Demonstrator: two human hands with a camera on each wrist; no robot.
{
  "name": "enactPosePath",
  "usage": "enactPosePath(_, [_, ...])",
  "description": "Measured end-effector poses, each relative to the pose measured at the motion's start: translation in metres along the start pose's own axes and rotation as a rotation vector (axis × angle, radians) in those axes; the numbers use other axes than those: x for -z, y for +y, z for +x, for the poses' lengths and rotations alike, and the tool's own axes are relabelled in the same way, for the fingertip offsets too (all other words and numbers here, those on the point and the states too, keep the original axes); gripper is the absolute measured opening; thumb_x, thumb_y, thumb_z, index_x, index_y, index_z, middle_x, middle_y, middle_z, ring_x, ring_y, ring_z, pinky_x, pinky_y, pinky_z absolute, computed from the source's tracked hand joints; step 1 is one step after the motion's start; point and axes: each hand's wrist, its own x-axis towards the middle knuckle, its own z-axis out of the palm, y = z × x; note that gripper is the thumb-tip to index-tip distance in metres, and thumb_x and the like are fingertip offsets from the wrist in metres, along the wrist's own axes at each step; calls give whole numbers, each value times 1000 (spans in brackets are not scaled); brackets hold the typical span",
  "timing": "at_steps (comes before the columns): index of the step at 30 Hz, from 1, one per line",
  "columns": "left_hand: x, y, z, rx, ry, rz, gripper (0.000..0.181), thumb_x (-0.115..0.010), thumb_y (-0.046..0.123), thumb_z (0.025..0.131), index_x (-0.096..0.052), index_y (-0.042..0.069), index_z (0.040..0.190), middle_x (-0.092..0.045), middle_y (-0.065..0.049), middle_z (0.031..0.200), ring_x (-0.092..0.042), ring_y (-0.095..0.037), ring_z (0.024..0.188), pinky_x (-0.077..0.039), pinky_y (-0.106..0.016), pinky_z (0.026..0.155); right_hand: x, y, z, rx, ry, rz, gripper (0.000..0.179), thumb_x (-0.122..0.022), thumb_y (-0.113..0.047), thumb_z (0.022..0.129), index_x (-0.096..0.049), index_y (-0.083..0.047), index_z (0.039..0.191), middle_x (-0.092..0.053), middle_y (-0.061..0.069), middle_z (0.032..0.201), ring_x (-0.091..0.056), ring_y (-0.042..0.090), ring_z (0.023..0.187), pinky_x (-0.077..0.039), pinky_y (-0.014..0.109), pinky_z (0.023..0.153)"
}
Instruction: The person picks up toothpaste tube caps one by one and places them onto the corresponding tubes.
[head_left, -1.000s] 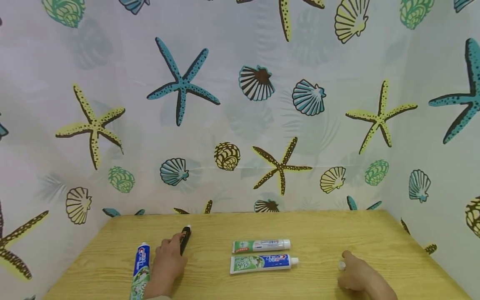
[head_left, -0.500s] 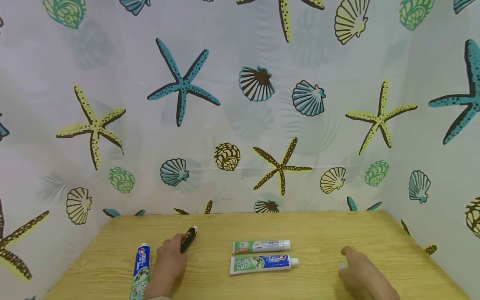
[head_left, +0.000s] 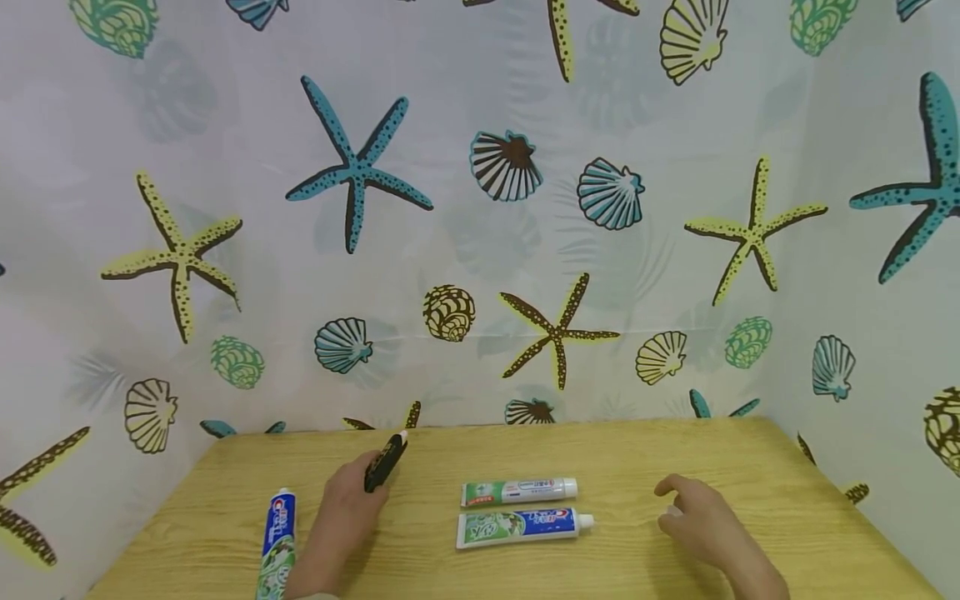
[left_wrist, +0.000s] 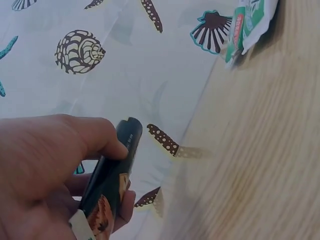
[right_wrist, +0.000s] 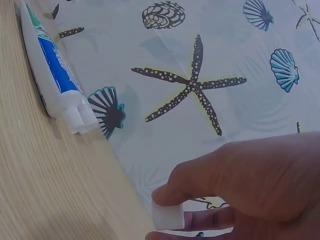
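My left hand [head_left: 352, 500] grips a dark tube [head_left: 386, 462] with a white tip, held slanted near the back of the table. In the left wrist view, the thumb presses on the tube [left_wrist: 112, 180], which bears an orange picture, and fingers curl behind it. My right hand [head_left: 697, 517] pinches a small white cap-like piece [right_wrist: 168, 215] between thumb and fingers; its exact kind is unclear. Between the hands lie a slim green-and-white toothpaste tube [head_left: 517, 492] and, in front of it, a larger blue-and-green one [head_left: 521, 527]. Left of my left hand is another blue-and-green toothpaste tube [head_left: 279, 542].
The light wooden table [head_left: 600, 450] runs back to a white cloth [head_left: 480, 250] printed with starfish and shells. That cloth also rises along both sides. The nearest tube's lower end is cut off by the frame.
My left hand has moved slightly up and right, tilting the dark tube more to the right. My right hand has shifted a little left and up. The toothpaste tubes stay put.
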Motion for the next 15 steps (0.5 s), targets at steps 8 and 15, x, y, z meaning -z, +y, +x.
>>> enactPosePath(8, [4,17,-5,-106,31,-2,47,-61,12,96,-53,2,141,-60,-25,134,-58,-42,121,-51,-54,95,-9,-16,-1,96,14,94,37,-62,3,82,-64,-2,119,-59,10,99,-51,19,81,-45,33,68])
enactPosePath(15, [2,31,-9,-316,83,-44,39,-67,9,94,-64,9,132,-70,-14,123,-66,-26,105,-56,-41,83,-14,-25,0,99,6,193,36,-66,1,85,-63,-5,120,-63,11,105,-61,18,86,-53,33,68])
